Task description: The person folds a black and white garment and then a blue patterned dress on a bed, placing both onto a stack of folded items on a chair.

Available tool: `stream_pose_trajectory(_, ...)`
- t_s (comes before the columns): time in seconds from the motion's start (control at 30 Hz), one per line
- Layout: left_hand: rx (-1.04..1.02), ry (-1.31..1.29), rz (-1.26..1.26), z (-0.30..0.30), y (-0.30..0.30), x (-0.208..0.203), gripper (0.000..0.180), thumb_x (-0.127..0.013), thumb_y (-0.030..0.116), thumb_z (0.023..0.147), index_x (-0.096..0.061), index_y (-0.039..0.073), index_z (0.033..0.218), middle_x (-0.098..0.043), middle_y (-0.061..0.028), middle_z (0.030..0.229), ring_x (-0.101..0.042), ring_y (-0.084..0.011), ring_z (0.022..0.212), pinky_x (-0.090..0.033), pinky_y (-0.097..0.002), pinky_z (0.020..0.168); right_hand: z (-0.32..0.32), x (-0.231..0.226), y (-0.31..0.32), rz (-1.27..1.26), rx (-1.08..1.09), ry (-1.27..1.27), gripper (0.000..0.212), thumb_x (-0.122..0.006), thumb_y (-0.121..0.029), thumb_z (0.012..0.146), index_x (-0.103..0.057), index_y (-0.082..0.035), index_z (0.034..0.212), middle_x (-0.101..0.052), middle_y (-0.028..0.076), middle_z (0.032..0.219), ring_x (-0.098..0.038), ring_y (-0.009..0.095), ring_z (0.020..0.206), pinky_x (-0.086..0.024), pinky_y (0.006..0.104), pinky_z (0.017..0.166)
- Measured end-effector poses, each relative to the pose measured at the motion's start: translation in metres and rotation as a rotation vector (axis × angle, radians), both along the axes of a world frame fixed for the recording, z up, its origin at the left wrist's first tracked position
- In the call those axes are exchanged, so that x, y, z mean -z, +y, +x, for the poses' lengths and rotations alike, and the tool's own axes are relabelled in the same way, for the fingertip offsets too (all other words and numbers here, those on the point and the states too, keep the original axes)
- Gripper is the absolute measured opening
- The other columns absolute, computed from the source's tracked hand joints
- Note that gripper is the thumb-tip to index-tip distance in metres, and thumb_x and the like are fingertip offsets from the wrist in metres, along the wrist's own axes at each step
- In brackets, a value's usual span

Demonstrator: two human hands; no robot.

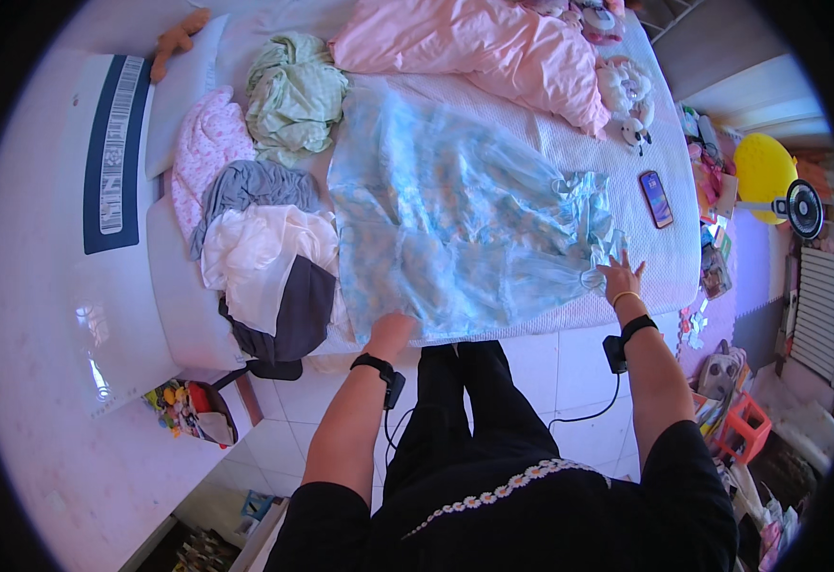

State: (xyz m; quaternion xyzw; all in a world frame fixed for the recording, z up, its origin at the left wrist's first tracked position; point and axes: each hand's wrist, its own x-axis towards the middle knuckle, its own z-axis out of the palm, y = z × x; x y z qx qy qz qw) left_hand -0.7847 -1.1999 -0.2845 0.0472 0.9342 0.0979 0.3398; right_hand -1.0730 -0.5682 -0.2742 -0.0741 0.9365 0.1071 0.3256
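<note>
A pale blue patterned dress [455,219] lies spread across the bed, its wide hem toward the left and its gathered, ruffled end toward the right. At the near corner of the hem, my left hand [393,332] is closed on the fabric, with the fingertips mostly hidden. My right hand [622,276] is beside the ruffled end, fingers spread apart, touching or just over its edge. Some creases run through the middle of the dress.
Left of the dress lie a green checked cloth [295,95], a pink printed garment [209,148], grey cloth [255,191], and white [264,253] and dark garments [298,310]. A pink pillow [474,43], plush toys [624,86] and a phone [655,199] occupy the far and right sides.
</note>
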Motion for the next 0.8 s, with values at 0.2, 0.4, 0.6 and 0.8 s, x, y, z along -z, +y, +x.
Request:
stream_pose_trajectory(0.2, -0.2, -0.016, 0.038, -0.054, -0.046, -0.011, 0.021, -0.075, 0.015, 0.116, -0.095, 0.013, 0.123, -0.091, -0.0214, 0.128, -0.09, -0.0492, 0.127, -0.074, -0.0645, 0.104, 0.018, 0.021, -0.043, -0.051, -0.035, -0.095, 0.066, -0.066, -0.006, 0.124, -0.085, -0.043, 0.176, -0.065, 0.002, 0.203, -0.034, 0.034, 0.202, -0.013, 0.0967, 0.156)
stream_pose_trajectory(0.4, -0.125, 0.181, -0.018, -0.095, -0.085, 0.028, 0.019, -0.076, 0.01, 0.115, -0.091, 0.01, 0.126, -0.089, -0.0193, 0.135, -0.089, -0.0477, 0.13, -0.075, -0.0634, 0.105, 0.031, 0.043, -0.09, -0.151, -0.112, -0.198, 0.069, -0.061, -0.006, 0.127, -0.076, -0.04, 0.186, -0.062, 0.001, 0.206, -0.039, 0.034, 0.2, -0.02, 0.0939, 0.156)
stream_pose_trajectory(0.6, -0.327, 0.008, -0.165, -0.084, -0.138, 0.082, 0.04, -0.088, 0.015, 0.113, -0.085, 0.005, 0.152, -0.087, -0.0261, 0.149, -0.087, -0.0495, 0.141, -0.073, -0.062, 0.116, 0.05, 0.047, -0.157, -0.215, -0.154, -0.256, 0.071, -0.059, -0.005, 0.129, -0.068, -0.034, 0.193, -0.06, 0.004, 0.207, -0.042, 0.036, 0.199, -0.03, 0.0885, 0.156)
stream_pose_trajectory(0.8, -0.513, 0.05, -0.22, -0.059, -0.123, 0.102, 0.057, -0.08, 0.024, 0.123, -0.068, 0.003, 0.175, -0.088, -0.0272, 0.148, -0.086, -0.0528, 0.137, -0.073, -0.0645, 0.116, 0.08, 0.064, -0.158, -0.189, -0.182, -0.253, 0.078, -0.061, -0.007, 0.129, -0.054, -0.035, 0.201, -0.052, 0.005, 0.211, -0.044, 0.036, 0.198, -0.036, 0.0878, 0.154)
